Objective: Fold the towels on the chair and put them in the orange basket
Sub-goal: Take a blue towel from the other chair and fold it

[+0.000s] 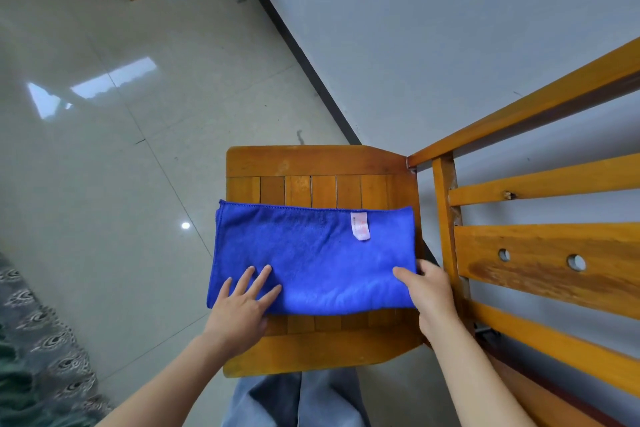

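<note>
We see the blue towel [311, 256] folded flat across the wooden chair [304, 161] seat. Our left hand [239, 305] lies spread and flat on its near left corner; our right hand [431, 291] pinches the right edge, fingers hidden beneath. The pink label [360, 226] is unreadable.

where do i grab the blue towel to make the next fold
Take the towel by its short right end, where the right hand already pinches the edge, coming in from the right. It lies flat and long across the chair, so that end can swing over toward the left hand pressing it flat.
</note>
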The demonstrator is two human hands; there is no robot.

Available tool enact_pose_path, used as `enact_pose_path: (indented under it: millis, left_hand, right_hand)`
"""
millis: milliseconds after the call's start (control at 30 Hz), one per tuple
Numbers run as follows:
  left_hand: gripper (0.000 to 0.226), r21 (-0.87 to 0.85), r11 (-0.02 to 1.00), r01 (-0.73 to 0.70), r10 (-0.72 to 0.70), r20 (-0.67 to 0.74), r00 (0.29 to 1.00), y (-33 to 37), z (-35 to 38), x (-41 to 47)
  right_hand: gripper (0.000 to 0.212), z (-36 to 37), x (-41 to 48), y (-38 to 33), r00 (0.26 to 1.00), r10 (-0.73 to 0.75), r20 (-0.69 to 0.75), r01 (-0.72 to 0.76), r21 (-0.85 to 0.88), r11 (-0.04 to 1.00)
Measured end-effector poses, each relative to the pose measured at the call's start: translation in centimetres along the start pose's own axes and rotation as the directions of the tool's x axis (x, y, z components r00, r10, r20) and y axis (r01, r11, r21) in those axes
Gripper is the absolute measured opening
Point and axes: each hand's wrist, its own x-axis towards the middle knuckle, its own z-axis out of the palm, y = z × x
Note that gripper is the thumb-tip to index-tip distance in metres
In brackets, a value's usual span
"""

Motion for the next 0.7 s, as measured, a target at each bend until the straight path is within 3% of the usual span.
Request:
enact_pose_path:
  millis: [100, 200, 300, 333, 400, 433, 500, 600, 633, 700]
  left_hand:
    - [0.057, -0.010, 1.000, -0.001, 0.001, -0.030, 1.000, 0.2, 0.0, 0.1]
    - [0.056, -0.009, 1.000, 0.019, -0.019, -0.028, 0.999, 0.8, 0.3, 0.2]
    - [0.052, -0.113, 0.992, 0.059, -0.079, -0.184, 0.980, 1.4, 0.2, 0.2]
    - [0.052, -0.169, 0.982, 0.082, -0.119, -0.225, 0.967, 1.4, 0.1, 0.2]
    - [0.051, -0.402, 0.909, 0.113, -0.196, -0.170, 0.966, 1.5, 0.1, 0.4]
    - [0.050, -0.564, 0.817, 0.118, -0.224, -0.123, 0.967, 1.6, -0.1, 0.5]
    - [0.046, -0.846, 0.523, 0.101, -0.304, -0.075, 0.950, 1.8, -0.8, 0.7]
    - [0.039, -0.995, 0.001, 0.100, -0.393, 0.092, 0.915, 1.3, -1.4, 0.9]
    - [0.036, -0.989, -0.094, 0.112, -0.408, 0.141, 0.902, 1.1, -1.2, 1.1]
    - [0.033, -0.976, -0.181, 0.120, -0.432, 0.188, 0.882, 0.6, -1.0, 1.4]
  right_hand:
    - [0.004, -1.3, -1.3, -1.5, 0.980, -0.165, -0.109, 0.156, -0.087, 0.984]
    - [0.008, -2.6, -2.3, -1.7, 0.904, -0.342, -0.257, 0.180, -0.496, 0.849]
    - [0.017, -1.4, -3.9, -1.9, 0.825, -0.544, -0.155, 0.253, -0.759, 0.600]
    - [0.021, -0.4, -4.4, -2.1, 0.808, -0.579, -0.107, 0.294, -0.779, 0.555]
    - [0.024, 1.8, -5.1, -2.2, 0.802, -0.597, -0.025, 0.380, -0.750, 0.542]
    - [0.026, 3.0, -5.4, -2.2, 0.810, -0.586, 0.007, 0.416, -0.711, 0.567]
    - [0.031, 5.5, -6.2, -2.6, 0.837, -0.546, 0.046, 0.451, -0.623, 0.639]
    - [0.034, 8.8, -7.2, -3.4, 0.881, -0.468, 0.070, 0.434, -0.512, 0.741]
    - [0.035, 9.9, -7.3, -3.7, 0.887, -0.451, 0.096, 0.438, -0.481, 0.759]
    - [0.036, 11.6, -7.2, -3.5, 0.884, -0.431, 0.184, 0.466, -0.443, 0.766]
